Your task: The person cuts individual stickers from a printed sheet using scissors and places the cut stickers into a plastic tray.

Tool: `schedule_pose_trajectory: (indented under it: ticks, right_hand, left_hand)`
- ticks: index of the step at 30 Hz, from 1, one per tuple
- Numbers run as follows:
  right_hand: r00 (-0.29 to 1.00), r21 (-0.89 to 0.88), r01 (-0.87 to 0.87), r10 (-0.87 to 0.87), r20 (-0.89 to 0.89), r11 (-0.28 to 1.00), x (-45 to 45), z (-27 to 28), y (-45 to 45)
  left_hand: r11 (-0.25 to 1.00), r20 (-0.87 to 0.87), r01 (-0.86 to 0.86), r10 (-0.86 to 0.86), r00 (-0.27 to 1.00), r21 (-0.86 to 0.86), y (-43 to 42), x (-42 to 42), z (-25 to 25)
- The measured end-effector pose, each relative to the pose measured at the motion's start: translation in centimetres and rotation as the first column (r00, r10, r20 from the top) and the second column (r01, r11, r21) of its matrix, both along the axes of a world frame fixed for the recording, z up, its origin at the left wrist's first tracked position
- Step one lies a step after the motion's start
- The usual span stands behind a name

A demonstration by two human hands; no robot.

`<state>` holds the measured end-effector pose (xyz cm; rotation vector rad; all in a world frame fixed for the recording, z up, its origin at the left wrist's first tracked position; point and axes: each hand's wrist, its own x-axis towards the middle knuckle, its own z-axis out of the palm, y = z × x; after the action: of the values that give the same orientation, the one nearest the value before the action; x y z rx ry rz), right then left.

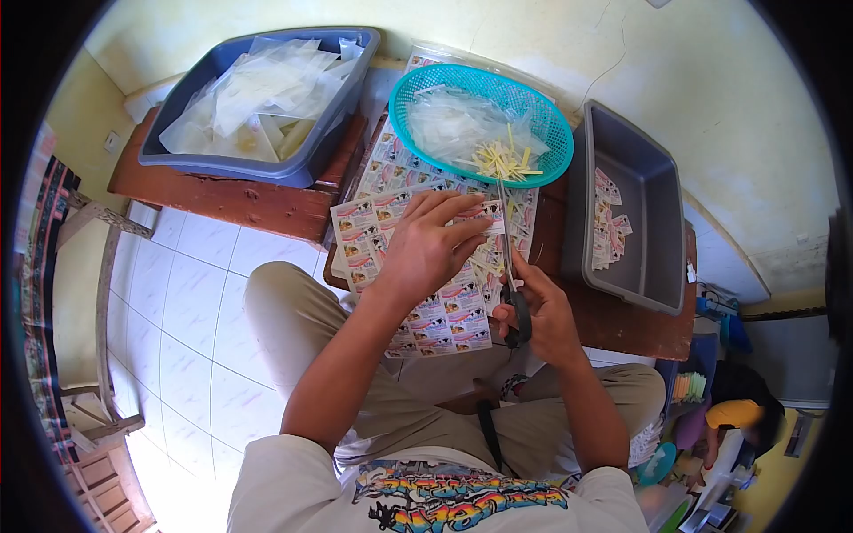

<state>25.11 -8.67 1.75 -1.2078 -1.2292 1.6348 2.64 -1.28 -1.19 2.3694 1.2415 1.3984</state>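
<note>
My right hand (544,313) is closed round the black handles of a pair of scissors (518,322), whose blades point away from me along the edge of a printed label sheet (362,233). My left hand (433,233) lies over that sheet, fingers stretched toward the blades; whether it pinches the paper is hidden. Small repeated printed labels cover the sheet. More label sheets (444,320) lie beneath my arms. Just beyond the scissor tips stands a turquoise basket (558,133) with clear plastic bags (453,124) and thin yellowish strips (504,163).
At the back left, a blue-grey tub (240,171) holds translucent plastic sheets (267,89). A grey bin (653,213) on the right contains cut labels (609,226). Both stand on a low brown wooden table (622,324). At the lower right another person (742,413) is busy among containers.
</note>
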Motion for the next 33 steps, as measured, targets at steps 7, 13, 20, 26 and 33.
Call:
schedule_pose_trajectory:
  ticks: [7,13,20,26,33]
  right_hand:
    - [0.999,0.000,0.006,-0.006,0.045,1.000,-0.1,0.2,0.0]
    - [0.997,0.006,0.006,-0.006,0.074,1.000,-0.1,0.3,0.2]
    - [0.932,0.097,-0.099,0.058,0.357,0.990,0.8,-1.1,0.8]
    - [0.697,0.231,-0.238,0.000,0.717,0.943,0.6,-1.8,0.9]
    - [0.555,0.317,-0.301,-0.105,0.825,0.900,1.1,-3.4,1.1]
  left_hand:
    - [1.000,0.001,0.000,0.000,1.000,-0.004,0.0,-0.1,0.1]
    - [1.000,0.008,0.002,-0.002,1.000,-0.014,0.0,-0.2,0.0]
    - [0.999,0.010,0.010,-0.010,1.000,-0.030,-0.1,-0.5,0.3]
    - [0.999,0.016,0.007,-0.006,1.000,-0.048,-0.2,-0.6,0.3]
    - [0.997,0.019,0.019,-0.018,1.000,-0.076,-0.3,-0.7,0.4]
